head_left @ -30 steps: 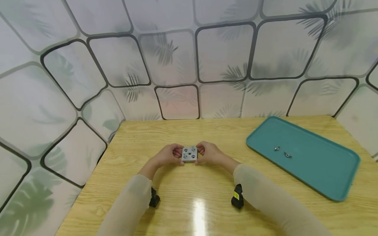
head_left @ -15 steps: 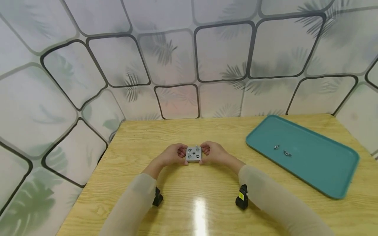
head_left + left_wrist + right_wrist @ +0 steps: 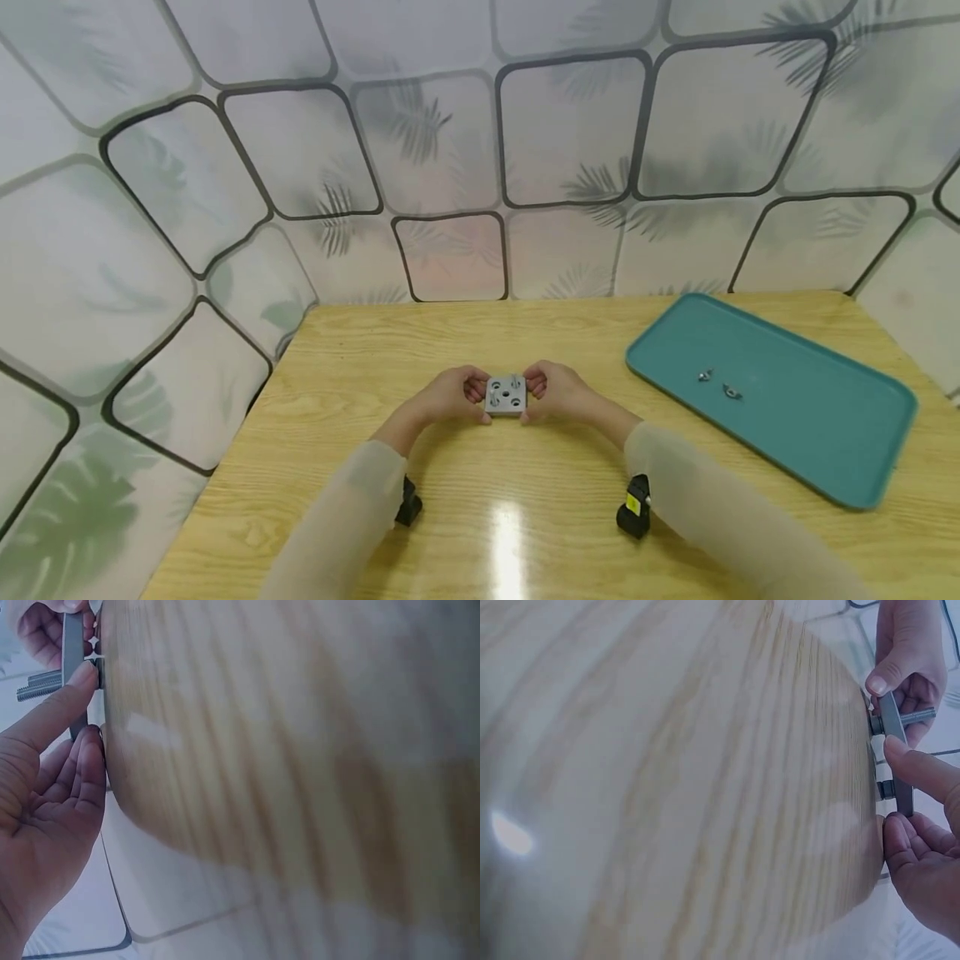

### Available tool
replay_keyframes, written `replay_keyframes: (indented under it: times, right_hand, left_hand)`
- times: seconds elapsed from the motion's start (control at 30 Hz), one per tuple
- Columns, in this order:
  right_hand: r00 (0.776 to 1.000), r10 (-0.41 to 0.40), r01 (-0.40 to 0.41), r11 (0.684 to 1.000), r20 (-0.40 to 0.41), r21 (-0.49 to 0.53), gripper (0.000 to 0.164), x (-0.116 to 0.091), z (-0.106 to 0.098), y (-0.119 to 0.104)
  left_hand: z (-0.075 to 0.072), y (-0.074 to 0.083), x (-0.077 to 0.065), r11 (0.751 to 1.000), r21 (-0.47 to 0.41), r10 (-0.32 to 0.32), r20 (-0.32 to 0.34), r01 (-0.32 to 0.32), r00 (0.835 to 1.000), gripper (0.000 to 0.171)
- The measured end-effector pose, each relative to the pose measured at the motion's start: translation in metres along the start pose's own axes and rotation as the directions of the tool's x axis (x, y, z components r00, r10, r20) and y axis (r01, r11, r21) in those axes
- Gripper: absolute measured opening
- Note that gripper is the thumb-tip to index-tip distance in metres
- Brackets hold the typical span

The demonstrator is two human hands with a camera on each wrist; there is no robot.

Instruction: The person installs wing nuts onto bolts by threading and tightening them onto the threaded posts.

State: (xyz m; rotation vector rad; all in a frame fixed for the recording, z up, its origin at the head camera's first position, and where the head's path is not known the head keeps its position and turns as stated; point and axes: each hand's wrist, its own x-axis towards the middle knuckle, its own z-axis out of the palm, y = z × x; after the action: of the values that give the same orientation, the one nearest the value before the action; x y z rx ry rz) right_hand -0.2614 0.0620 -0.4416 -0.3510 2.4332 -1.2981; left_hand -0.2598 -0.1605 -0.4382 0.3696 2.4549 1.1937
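Between both hands is a square grey metal plate (image 3: 506, 407) with several holes. Two threaded bolts stand up through it; one bolt (image 3: 919, 717) shows clearly in the right wrist view, and bolt heads (image 3: 886, 790) show on the plate's underside, close to the tabletop. My left hand (image 3: 452, 394) pinches the plate's left side, thumb on the near edge. On the opposite side my right hand (image 3: 561, 393) grips it the same way. From the left wrist view the plate (image 3: 73, 652) appears edge-on. Whether the bolt heads touch the table cannot be told.
At the right a teal tray (image 3: 810, 417) lies slanted on the wooden table (image 3: 360, 342). Two small metal wing nuts, a left one (image 3: 705, 376) and a right one (image 3: 732, 392), rest in it. A patterned curtain (image 3: 570, 133) rises behind the table.
Both hands have shifted steadily to the right with the plate held between them. The tray and the wing nuts have stayed where they were.
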Motion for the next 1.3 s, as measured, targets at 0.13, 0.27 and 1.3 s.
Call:
replay_keyframes:
  times: [0.13,0.27,1.3]
  right_hand:
    - [1.0,-0.006,0.006,1.0,0.004,-0.016,0.069,-0.002,-0.005,0.005]
    - [1.0,-0.019,0.019,1.0,0.007,-0.019,0.069,-0.005,-0.009,0.008]
    - [0.999,-0.038,0.038,0.995,-0.005,-0.096,0.067,-0.035,-0.03,0.029]
  left_hand:
    - [0.004,0.004,0.002,1.0,0.012,-0.011,0.01,0.011,1.0,0.066]
    - [0.009,0.007,0.003,1.0,-0.004,-0.011,0.014,0.011,1.0,0.065]
    - [0.038,0.031,0.009,1.0,0.005,0.015,0.087,-0.016,0.996,0.063]
